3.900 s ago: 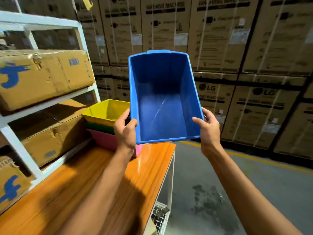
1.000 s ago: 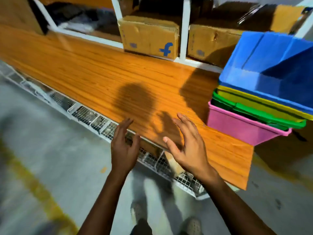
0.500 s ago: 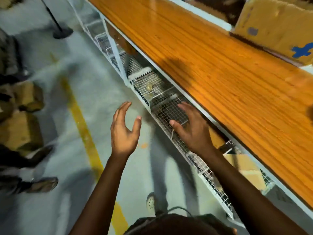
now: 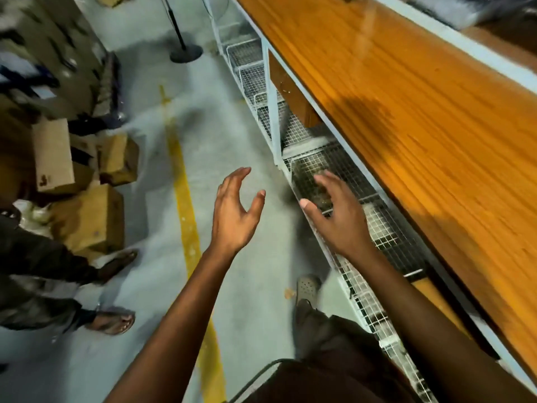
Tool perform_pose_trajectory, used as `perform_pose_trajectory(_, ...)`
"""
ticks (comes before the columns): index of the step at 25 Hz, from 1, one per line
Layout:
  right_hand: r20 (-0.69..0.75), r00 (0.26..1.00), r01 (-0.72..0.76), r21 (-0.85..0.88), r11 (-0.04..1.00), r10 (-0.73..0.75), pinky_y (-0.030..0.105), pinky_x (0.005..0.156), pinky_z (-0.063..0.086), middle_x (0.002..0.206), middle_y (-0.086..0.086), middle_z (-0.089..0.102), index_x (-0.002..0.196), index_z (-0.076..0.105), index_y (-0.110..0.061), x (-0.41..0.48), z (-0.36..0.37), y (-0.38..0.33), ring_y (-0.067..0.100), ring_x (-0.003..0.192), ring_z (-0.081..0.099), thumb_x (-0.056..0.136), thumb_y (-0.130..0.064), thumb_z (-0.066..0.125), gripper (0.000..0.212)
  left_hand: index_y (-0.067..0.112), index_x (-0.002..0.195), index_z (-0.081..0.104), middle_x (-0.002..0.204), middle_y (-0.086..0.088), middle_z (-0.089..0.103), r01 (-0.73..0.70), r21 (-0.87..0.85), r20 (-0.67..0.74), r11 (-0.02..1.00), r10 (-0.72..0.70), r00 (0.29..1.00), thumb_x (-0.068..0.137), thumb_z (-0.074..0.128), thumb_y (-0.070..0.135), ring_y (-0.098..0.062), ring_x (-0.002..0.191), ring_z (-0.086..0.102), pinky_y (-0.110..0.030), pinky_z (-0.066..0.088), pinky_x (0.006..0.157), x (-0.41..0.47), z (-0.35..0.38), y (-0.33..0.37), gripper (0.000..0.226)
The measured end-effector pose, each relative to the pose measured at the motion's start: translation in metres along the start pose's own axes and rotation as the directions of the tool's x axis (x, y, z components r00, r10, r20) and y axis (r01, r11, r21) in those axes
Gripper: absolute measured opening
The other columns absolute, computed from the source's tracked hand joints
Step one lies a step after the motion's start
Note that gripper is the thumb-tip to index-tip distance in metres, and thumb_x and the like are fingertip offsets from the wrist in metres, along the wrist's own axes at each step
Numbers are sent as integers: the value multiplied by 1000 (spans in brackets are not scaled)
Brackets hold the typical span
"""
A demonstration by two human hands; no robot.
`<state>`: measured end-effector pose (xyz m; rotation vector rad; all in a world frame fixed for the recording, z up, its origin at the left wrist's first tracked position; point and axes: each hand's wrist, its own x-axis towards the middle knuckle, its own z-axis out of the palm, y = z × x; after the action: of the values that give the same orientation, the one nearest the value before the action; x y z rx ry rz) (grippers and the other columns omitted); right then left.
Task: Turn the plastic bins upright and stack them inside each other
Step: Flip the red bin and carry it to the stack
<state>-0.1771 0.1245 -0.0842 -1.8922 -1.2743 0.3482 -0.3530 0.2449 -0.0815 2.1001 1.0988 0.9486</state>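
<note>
Head view, tilted steeply down along an aisle: both hands hang in mid-air at the centre of the frame, empty and touching nothing. Left hand [image 4: 234, 212] is spread wide, fingers curved upward and thumb apart, over the grey floor [image 4: 145, 158]. Right hand [image 4: 338, 212] is likewise spread, palm down, fingers loosely fanned, over the white wire-mesh shelf [image 4: 386, 228] that runs below the table's edge. The orange wood-grain table [image 4: 436, 117] crosses the right side of the frame from the top centre to the lower right, and the stretch of it in view is bare. None of the plastic bins appears anywhere in the frame, so where they sit cannot be told. A yellow floor line [image 4: 186, 205] runs from the upper middle down to the bottom centre, passing under the left forearm. At the left edge lie several brown cardboard boxes [image 4: 87, 216], blurred, and beside them another person's sandalled feet [image 4: 114, 319]. A black round stand base [image 4: 186, 53] sits on the floor near the top centre. The wearer's own shoe [image 4: 308, 286] shows between the forearms, near the mesh shelf.
</note>
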Motion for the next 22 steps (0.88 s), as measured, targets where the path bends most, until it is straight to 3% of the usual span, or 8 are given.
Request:
perform_pose_trajectory(7,78,994,77,66,995,-83,35,116,34,151,2,46,140,52,-19,238,36,-6,17,141,41,86,-53,60,65,20,132,53,135,2,55,47,26,-87,999,-45,995,88,60,32,-18,127,51,-45,44,104,206,4,-36,46)
perform_pose_trajectory(13,125,980,149,54,987,-155,40,116,34,151,4,47,142,49,-17,412,89,-15,19,141,40,90,-48,61,62,15,132,55,130,-1,58,107,53,-204,993,-94,974,87,60,28,-20,124,53,-46,46,102,342,-9,-108,46)
perform_pose_trajectory(18,114,976,185,33,982,-188,39,115,35,149,5,49,143,48,-16,552,180,-10,22,140,42,89,-47,61,64,11,130,55,126,-7,61,125,121,-246,985,-92,965,88,60,28,-24,119,54,-27,38,100,467,-16,-214,46)
perform_pose_trajectory(22,163,977,147,-31,989,-141,39,111,37,148,8,48,148,40,-17,665,268,-8,27,137,44,90,-42,64,67,10,131,54,131,-8,59,173,152,-150,973,-151,977,88,56,33,-27,123,52,-20,30,100,581,-13,-308,49)
